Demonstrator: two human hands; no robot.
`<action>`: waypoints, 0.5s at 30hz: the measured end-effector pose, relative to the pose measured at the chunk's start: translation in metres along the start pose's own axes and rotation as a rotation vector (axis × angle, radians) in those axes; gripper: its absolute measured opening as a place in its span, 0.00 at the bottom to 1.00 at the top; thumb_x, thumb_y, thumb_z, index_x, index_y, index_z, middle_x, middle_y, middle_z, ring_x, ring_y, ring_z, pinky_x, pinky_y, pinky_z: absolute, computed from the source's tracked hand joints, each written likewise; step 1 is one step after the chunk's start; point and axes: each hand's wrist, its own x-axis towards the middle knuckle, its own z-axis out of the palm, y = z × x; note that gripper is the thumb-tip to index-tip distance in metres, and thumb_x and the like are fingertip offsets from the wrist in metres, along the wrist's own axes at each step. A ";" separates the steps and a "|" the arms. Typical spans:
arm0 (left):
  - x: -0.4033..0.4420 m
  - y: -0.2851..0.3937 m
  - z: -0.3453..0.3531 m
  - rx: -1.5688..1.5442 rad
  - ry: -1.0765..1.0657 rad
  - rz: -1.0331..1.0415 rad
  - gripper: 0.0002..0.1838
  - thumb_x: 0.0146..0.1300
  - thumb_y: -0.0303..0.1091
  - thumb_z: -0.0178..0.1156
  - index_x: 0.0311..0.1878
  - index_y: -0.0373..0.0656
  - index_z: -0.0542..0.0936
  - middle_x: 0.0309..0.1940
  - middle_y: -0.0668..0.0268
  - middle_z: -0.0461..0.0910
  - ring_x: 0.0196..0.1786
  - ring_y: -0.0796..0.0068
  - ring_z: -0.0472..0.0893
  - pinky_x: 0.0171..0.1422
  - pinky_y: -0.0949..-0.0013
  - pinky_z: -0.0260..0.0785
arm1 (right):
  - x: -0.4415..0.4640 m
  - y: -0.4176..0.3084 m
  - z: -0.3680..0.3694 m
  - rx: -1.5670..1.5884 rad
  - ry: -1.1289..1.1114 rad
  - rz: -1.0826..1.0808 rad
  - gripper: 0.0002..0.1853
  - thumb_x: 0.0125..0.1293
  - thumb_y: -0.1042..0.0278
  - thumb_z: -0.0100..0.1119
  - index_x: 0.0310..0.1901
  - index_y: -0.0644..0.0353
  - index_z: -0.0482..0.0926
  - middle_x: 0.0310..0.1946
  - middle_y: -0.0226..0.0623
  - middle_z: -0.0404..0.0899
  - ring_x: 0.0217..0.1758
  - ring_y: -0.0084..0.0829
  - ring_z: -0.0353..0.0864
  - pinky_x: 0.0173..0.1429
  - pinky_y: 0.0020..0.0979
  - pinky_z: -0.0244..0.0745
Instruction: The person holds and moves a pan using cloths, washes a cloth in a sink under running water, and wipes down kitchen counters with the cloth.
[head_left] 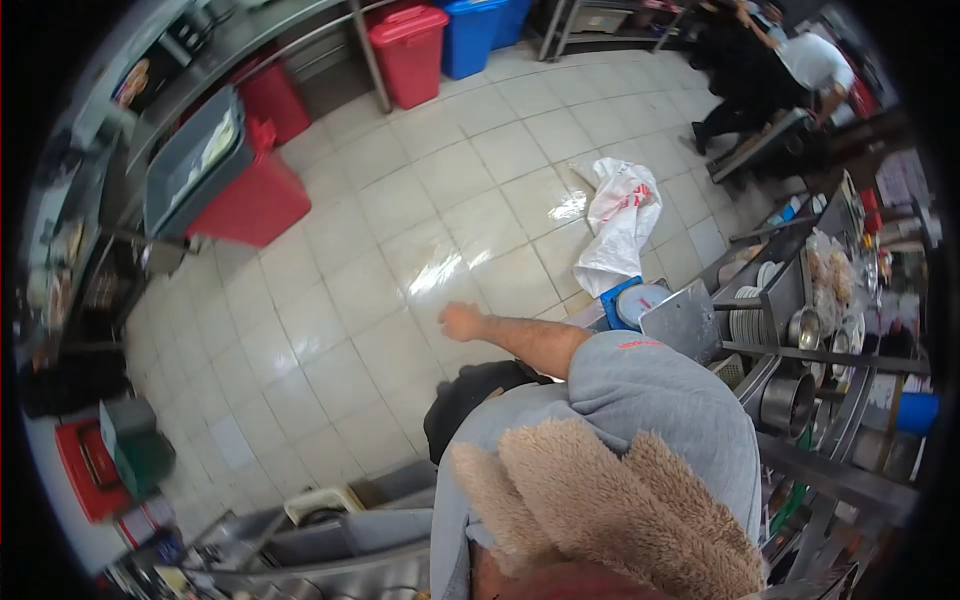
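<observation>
My right hand (461,320) is stretched out over the tiled floor, with its fingers loosely bent and apart and nothing seen in it. It touches nothing that I can make out. The forearm comes from a grey short sleeve. Only a small part of my left arm (486,575) shows at the bottom, and its hand is out of sight. A fluffy beige cloth (590,480) hangs over the front of my grey shirt. Below my right forearm is a dark shape (475,400), possibly clothing. A blue scale (638,301) with a round dial stands right of my right hand.
A white plastic sack (625,205) lies on the floor (370,230). Red bins (410,55), a blue bin (470,38) and a grey tub (200,160) stand along the far side. Shelves at right hold plates (745,322) and a metal pot (788,402). A person (815,65) bends at upper right.
</observation>
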 end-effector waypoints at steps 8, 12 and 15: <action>0.125 0.179 0.034 0.565 -0.235 -0.060 0.09 0.59 0.40 0.50 0.38 0.47 0.69 0.29 0.63 0.68 0.24 0.71 0.69 0.19 0.72 0.59 | -0.008 0.163 -0.114 0.334 0.452 0.495 0.16 0.53 0.60 0.53 0.43 0.53 0.79 0.44 0.44 0.76 0.49 0.45 0.75 0.52 0.46 0.69; 0.182 0.346 0.064 0.706 -0.178 0.006 0.07 0.59 0.39 0.50 0.37 0.48 0.70 0.29 0.64 0.67 0.25 0.70 0.69 0.20 0.72 0.59 | -0.041 0.269 -0.102 0.408 0.631 0.714 0.14 0.51 0.64 0.52 0.35 0.62 0.80 0.36 0.50 0.78 0.42 0.49 0.78 0.47 0.45 0.73; 0.223 0.520 0.130 0.568 -0.060 0.173 0.07 0.59 0.39 0.50 0.36 0.49 0.70 0.29 0.64 0.67 0.25 0.70 0.69 0.20 0.72 0.59 | -0.067 0.336 -0.082 0.595 0.647 0.931 0.14 0.51 0.65 0.51 0.33 0.66 0.80 0.36 0.53 0.78 0.40 0.49 0.78 0.47 0.43 0.73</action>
